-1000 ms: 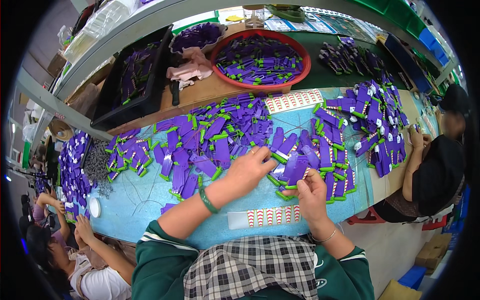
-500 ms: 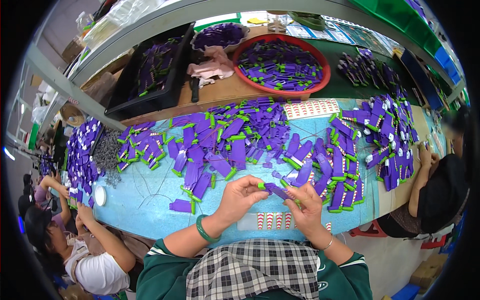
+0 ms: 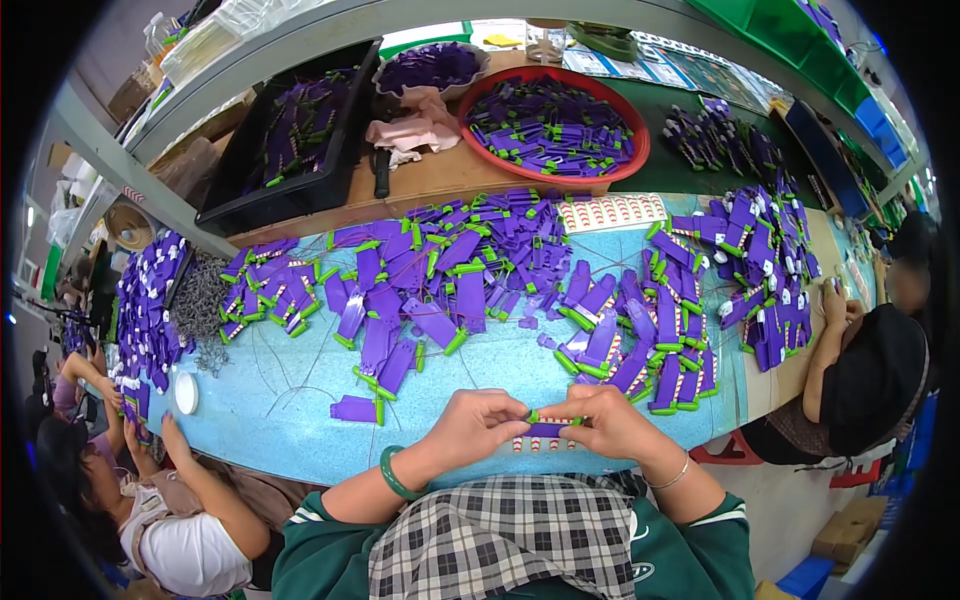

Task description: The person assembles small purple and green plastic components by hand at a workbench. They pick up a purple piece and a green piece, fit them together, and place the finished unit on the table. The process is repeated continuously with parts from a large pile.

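A light blue worktable [image 3: 290, 400] stands under a grey metal shelf [image 3: 330, 25].

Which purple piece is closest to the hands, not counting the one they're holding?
The lone purple piece with a green end, lying flat on the blue table just left of the left hand. The others lie farther back in heaps.

Small purple piece [image 3: 547, 429], green-tipped, lies level above table edge.

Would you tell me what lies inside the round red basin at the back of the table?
The red basin holds a heap of purple pieces with green ends, filling most of it. Its bottom is covered by them, so anything beneath cannot be seen.
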A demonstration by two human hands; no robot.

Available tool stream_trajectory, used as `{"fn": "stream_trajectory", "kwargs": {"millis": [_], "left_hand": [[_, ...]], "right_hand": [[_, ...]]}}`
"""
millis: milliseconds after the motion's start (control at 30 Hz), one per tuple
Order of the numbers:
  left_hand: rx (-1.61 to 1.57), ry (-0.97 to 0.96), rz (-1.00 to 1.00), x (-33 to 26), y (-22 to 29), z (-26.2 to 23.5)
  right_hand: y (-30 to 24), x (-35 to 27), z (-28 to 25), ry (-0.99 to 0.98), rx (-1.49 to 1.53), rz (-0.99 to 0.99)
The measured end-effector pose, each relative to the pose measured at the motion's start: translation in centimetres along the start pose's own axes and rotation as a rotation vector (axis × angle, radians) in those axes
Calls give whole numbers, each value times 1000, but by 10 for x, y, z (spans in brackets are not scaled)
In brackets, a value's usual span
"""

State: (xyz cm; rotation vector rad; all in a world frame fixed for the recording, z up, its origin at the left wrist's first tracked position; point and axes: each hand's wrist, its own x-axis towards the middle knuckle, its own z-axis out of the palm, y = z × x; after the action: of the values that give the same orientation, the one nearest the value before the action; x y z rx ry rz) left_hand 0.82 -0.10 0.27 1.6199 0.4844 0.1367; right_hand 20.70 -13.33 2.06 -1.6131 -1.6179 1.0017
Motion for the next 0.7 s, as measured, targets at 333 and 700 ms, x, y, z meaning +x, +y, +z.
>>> {"fn": "stream_trajectory", "kwargs": {"millis": [333, 700], "left_hand": [[-434, 171, 60, -8, 6, -18], [-17, 71, 27, 0, 9, -14]], "right_hand": [[-5, 12, 24, 351, 432, 38], [-9, 27, 17, 105, 593, 199]]}}
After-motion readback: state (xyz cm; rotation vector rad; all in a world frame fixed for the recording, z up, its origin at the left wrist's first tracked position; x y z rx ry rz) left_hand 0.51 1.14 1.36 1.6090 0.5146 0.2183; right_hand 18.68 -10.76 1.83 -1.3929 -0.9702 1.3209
